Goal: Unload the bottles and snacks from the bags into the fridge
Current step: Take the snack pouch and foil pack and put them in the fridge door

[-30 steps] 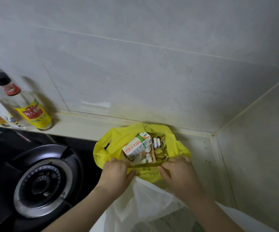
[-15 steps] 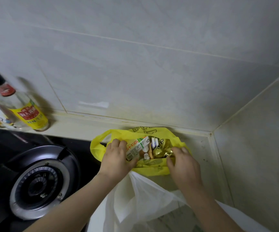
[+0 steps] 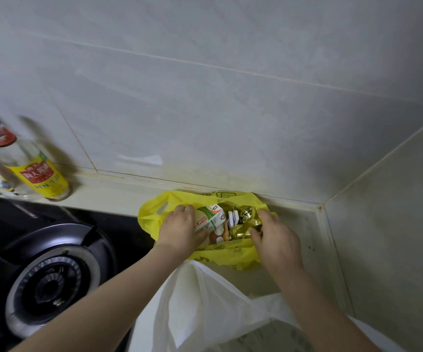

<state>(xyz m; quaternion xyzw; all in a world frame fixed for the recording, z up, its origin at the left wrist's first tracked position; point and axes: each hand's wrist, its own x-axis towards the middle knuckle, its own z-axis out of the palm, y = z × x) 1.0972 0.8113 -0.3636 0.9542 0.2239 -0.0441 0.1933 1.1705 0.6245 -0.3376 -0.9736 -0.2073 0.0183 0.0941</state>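
So there's a crinkly yellow bag (image 3: 220, 255) sitting on the pale counter (image 3: 119, 193) in the far corner, right up against glossy grey wall tiles (image 3: 205, 110), thin floppy plastic with its mouth pulled open. Inside: a boxy milk carton (image 3: 209, 219) in white, green and red lying tilted, some shiny gold foil snacks (image 3: 246, 214) all crumpled, and a few small round white caps (image 3: 233, 216), too small to say more. The left hand (image 3: 180, 228) is down in the bag with fingers curled round the carton's left side, thumb under its near end. The right hand (image 3: 276, 237) has its fingers bent into the gold foil at the bag's right edge; can't tell if it's actually pinching anything. Nearer, a white bag (image 3: 200, 308) stands up, soft and translucent. On the left is a black glass stove (image 3: 45, 283) with a round metal burner ring, and past it a clear bottle (image 3: 31, 171) with a yellow label and red cap. Compared with a second ago, both hands have gone from gripping the bag's near rim to reaching inside, and the carton sits lower.
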